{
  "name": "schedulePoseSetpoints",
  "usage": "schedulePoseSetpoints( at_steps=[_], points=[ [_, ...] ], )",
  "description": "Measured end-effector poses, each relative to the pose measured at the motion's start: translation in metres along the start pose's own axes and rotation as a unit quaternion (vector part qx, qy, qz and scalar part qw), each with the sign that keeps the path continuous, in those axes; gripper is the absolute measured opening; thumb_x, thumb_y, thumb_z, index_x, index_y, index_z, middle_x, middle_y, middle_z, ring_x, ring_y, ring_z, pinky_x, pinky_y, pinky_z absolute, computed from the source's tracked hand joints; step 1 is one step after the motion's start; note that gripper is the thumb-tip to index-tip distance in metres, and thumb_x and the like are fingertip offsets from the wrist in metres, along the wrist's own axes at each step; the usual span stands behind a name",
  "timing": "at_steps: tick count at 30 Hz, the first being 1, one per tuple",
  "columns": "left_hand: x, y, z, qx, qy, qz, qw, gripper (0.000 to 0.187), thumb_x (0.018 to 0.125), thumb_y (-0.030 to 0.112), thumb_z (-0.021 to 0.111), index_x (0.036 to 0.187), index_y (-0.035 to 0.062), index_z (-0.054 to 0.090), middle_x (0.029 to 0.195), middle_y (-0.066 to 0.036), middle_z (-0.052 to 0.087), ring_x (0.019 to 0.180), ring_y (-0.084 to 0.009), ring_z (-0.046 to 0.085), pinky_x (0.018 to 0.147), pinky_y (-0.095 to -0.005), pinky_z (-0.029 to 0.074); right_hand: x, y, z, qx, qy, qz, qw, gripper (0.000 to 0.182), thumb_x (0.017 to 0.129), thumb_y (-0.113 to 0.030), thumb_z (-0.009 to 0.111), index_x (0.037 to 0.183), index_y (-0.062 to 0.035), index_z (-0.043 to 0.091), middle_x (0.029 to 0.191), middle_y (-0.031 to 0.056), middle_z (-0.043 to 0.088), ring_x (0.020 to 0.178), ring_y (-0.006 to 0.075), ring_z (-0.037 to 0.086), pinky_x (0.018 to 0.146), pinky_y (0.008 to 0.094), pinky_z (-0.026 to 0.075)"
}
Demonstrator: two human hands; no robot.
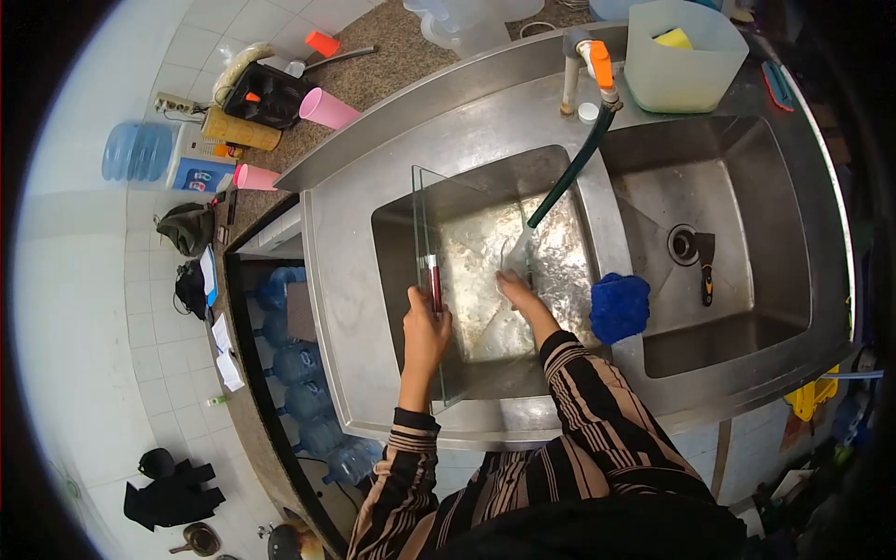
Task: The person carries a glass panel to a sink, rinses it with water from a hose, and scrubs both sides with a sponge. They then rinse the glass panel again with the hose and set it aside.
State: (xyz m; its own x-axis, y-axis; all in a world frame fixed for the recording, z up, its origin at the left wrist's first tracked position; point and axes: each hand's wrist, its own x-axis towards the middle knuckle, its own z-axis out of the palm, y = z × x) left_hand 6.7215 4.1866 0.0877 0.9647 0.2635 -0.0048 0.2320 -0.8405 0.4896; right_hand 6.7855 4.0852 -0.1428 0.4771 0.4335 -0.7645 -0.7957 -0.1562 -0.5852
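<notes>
My left hand (427, 331) is closed around a clear glass pane (425, 224), which stands on edge and tilted over the left sink basin (392, 243). A slim red-handled tool (436, 287) with a pale tip lies upright along the pane, right at my left fingertips. My right hand (525, 301) reaches into the basin with bent fingers, just below the end of a dark green hose (574, 173). Water runs from the hose near those fingers, and the basin floor shines wet. Glare and the water hide what the right fingers hold, so I cannot tell.
A blue cloth (620, 308) hangs over the divider between the basins. In the right basin a scraper (707, 271) lies beside the drain (682, 245). Behind stand an orange-handled tap (600, 63) and a translucent tub (686, 61). Pink cups (327, 109) line the counter; water jugs (303, 401) sit below.
</notes>
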Motion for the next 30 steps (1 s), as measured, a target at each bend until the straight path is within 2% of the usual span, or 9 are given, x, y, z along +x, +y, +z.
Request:
schedulePoseSetpoints(
  at_steps=[7,13,14,17,18,19,21,25,30],
  points=[
    [0.0,0.008,0.0,-0.063,0.003,0.002,0.998,0.038,0.07,-0.004,0.056,0.1,0.0016,0.032,0.089,-0.022,0.058,0.08,-0.0388,0.058,0.063,-0.0394,0.047,-0.106,-0.091,0.018,0.018,-0.135,-0.126,0.983,0.079,0.081,-0.055,0.047,0.138,-0.0094,0.015,0.142,0.0165,0.008,0.128,0.0343,0.02,0.08,0.0482,0.047],
    [0.001,0.009,0.001,-0.064,-0.005,-0.007,0.998,0.039,0.07,-0.003,0.056,0.101,0.0013,0.032,0.091,-0.022,0.058,0.083,-0.0396,0.058,0.065,-0.0402,0.047,-0.117,-0.072,0.021,-0.006,-0.088,-0.166,0.982,0.063,0.084,-0.046,0.051,0.129,-0.0068,0.032,0.132,0.0149,0.031,0.12,0.0291,0.035,0.074,0.0411,0.052],
    [0.001,0.008,0.001,-0.066,0.001,0.002,0.998,0.039,0.07,-0.003,0.056,0.101,0.0014,0.032,0.09,-0.022,0.058,0.082,-0.0399,0.058,0.065,-0.0403,0.047,-0.116,-0.062,0.023,0.029,-0.052,-0.155,0.986,0.051,0.084,-0.041,0.053,0.117,-0.0041,0.043,0.124,0.0125,0.04,0.112,0.0253,0.044,0.071,0.038,0.053],
    [0.0,0.019,-0.005,-0.061,-0.003,-0.022,0.998,0.038,0.071,-0.002,0.056,0.101,0.0016,0.032,0.089,-0.023,0.058,0.082,-0.0402,0.058,0.064,-0.0403,0.047,-0.128,-0.071,0.032,0.046,-0.095,-0.223,0.969,0.044,0.083,-0.039,0.056,0.108,-0.0036,0.048,0.118,0.0103,0.044,0.099,0.0209,0.052,0.067,0.0357,0.054],
    [0.0,0.024,-0.006,-0.054,-0.013,-0.048,0.997,0.038,0.072,-0.001,0.056,0.101,0.0017,0.032,0.09,-0.023,0.058,0.082,-0.0403,0.058,0.064,-0.0403,0.047,-0.132,-0.075,0.043,0.064,-0.041,-0.299,0.951,0.041,0.081,-0.039,0.059,0.091,-0.0002,0.051,0.095,0.0102,0.056,0.075,0.0201,0.06,0.058,0.0319,0.051],
    [-0.001,0.025,-0.004,-0.054,-0.011,-0.052,0.997,0.038,0.072,-0.001,0.056,0.101,0.0017,0.032,0.09,-0.023,0.058,0.082,-0.0403,0.058,0.064,-0.0403,0.047,-0.14,-0.086,0.048,0.062,-0.045,-0.297,0.952,0.041,0.081,-0.039,0.059,0.091,-0.0002,0.051,0.095,0.0102,0.056,0.075,0.0201,0.06,0.058,0.0319,0.051],
    [0.0,0.025,-0.002,-0.073,0.002,-0.03,0.997,0.038,0.073,0.002,0.058,0.1,0.002,0.032,0.09,-0.024,0.058,0.081,-0.0402,0.058,0.063,-0.0399,0.047,-0.148,-0.11,0.053,-0.062,-0.005,-0.375,0.925,0.045,0.078,-0.04,0.061,0.091,0.0017,0.048,0.089,0.015,0.057,0.075,0.0243,0.06,0.062,0.0353,0.049],
    [-0.002,0.014,0.003,-0.107,0.02,0.015,0.994,0.046,0.073,0.005,0.061,0.109,0.0016,0.034,0.092,-0.022,0.059,0.082,-0.0392,0.059,0.065,-0.038,0.048,-0.151,-0.128,0.06,-0.197,0.073,-0.37,0.905,0.054,0.074,-0.043,0.062,0.092,0.0037,0.042,0.084,0.021,0.057,0.077,0.0319,0.06,0.067,0.0386,0.048],
    [-0.007,0.012,-0.004,-0.232,-0.04,-0.033,0.971,0.054,0.074,0.006,0.06,0.12,0.0021,0.032,0.111,-0.019,0.053,0.103,-0.0332,0.054,0.081,-0.0347,0.044,-0.152,-0.143,0.067,-0.24,0.073,-0.273,0.929,0.058,0.072,-0.038,0.061,0.097,0.0074,0.035,0.082,0.0269,0.057,0.08,0.0385,0.059,0.069,0.0405,0.049]
  ],
)
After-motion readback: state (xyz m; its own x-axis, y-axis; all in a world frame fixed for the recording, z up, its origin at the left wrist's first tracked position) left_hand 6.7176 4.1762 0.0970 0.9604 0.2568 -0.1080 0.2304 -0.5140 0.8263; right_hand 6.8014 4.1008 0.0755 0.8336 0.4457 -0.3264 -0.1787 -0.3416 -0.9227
